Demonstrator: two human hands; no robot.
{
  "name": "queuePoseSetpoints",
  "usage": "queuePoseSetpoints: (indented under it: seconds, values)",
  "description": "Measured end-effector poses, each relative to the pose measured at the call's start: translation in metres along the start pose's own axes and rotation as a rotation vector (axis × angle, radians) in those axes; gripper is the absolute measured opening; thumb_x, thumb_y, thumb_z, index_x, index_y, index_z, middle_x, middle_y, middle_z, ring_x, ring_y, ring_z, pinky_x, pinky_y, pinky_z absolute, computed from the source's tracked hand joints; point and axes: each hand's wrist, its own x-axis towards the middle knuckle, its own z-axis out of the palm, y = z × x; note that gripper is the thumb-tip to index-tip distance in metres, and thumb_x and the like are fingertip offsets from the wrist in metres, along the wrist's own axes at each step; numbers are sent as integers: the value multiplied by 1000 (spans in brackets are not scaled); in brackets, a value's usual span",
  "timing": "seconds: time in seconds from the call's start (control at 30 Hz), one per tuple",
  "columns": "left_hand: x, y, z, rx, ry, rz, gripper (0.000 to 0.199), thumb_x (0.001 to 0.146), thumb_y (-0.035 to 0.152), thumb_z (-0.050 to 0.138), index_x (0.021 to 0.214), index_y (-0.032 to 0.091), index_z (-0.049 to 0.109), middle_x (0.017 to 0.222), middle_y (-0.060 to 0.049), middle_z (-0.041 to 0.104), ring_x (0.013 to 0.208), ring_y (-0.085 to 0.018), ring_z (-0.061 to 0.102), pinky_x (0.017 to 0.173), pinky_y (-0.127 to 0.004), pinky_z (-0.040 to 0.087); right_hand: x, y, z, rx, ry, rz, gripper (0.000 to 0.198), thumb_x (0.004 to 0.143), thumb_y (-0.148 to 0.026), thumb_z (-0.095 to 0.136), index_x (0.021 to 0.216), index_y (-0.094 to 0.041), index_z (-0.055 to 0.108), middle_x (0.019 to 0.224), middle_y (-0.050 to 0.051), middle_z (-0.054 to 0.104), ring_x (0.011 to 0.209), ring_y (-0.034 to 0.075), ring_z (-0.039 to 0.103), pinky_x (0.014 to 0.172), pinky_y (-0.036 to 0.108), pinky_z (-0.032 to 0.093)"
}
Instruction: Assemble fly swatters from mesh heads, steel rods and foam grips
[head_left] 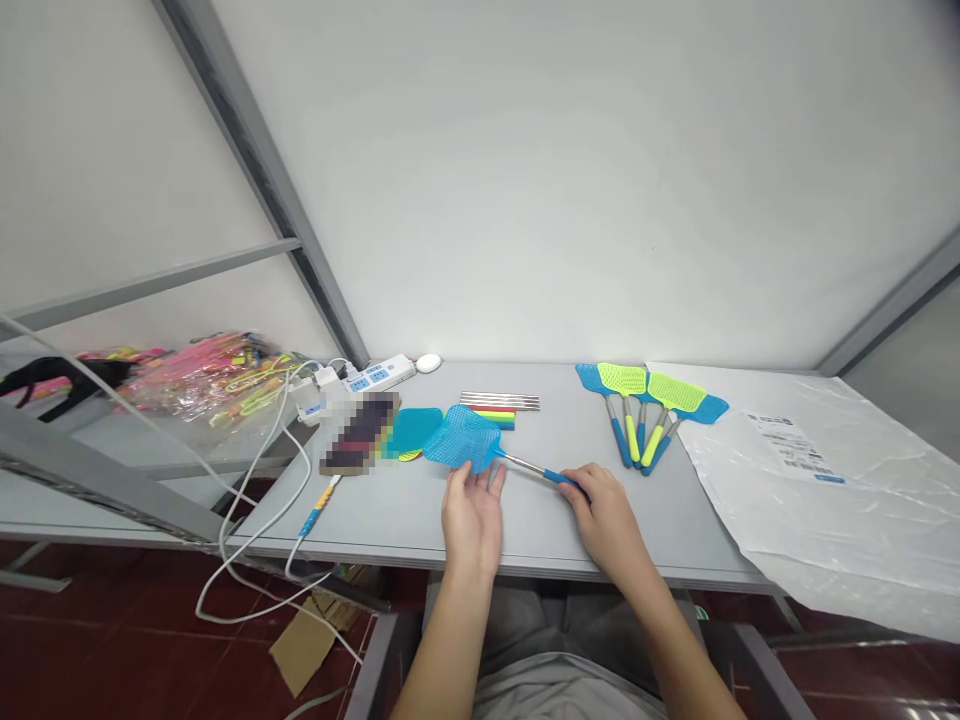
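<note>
A blue fly swatter (463, 438) with a metal shaft lies across both hands, above the grey table. My right hand (606, 515) is closed around its blue grip at the right end. Palm up, my left hand (472, 520) holds the lower edge of the mesh head, thumb against it and the other fingers partly hidden. Behind the swatter are several thin metal rods (499, 400) and red, yellow, green and blue grips (504, 416). Left of its head lie loose blue swatter heads (415, 432), with a yellow-green one showing underneath.
Several assembled blue and yellow-green swatters (643, 410) are fanned out at the right, beside a white plastic sheet (832, 500). At left are a pixelated flat object (361, 435), a power strip (379, 375), looping white cables (307, 470) and bagged colourful items (217, 375).
</note>
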Motion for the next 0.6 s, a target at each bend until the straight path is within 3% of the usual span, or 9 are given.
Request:
queuePoseSetpoints:
  seconds: [0.1,0.27,0.47,0.6]
  values:
    - [2,-1,2,48,-43,-46,17,78,18,67,95,17,67,111,-11,68,102,-22,65,90,-39,50,-1,-4,-2,29,-44,-31,21,96,-30,48,101,-21,67,94,6,67,92,22,60,82,36,42]
    - [-5,-6,2,270,-205,23,32,84,40,67,109,20,69,128,-12,63,113,-22,60,88,-33,47,-2,-8,-6,84,-60,-57,22,96,-31,49,105,-20,66,98,6,69,93,21,62,82,34,43]
    - [-15,-4,0,505,-390,49,34,91,42,58,111,17,69,126,-14,64,110,-23,59,86,-32,47,-7,-13,-9,105,-40,-82,24,96,-35,49,104,-20,66,97,6,70,87,20,64,78,32,45]
    - [-21,-3,3,531,-467,-25,33,92,41,56,108,16,69,120,-15,66,107,-23,60,84,-32,48,-13,-21,-14,24,-20,-112,24,99,-34,45,105,-20,64,97,6,70,86,20,63,77,32,43]
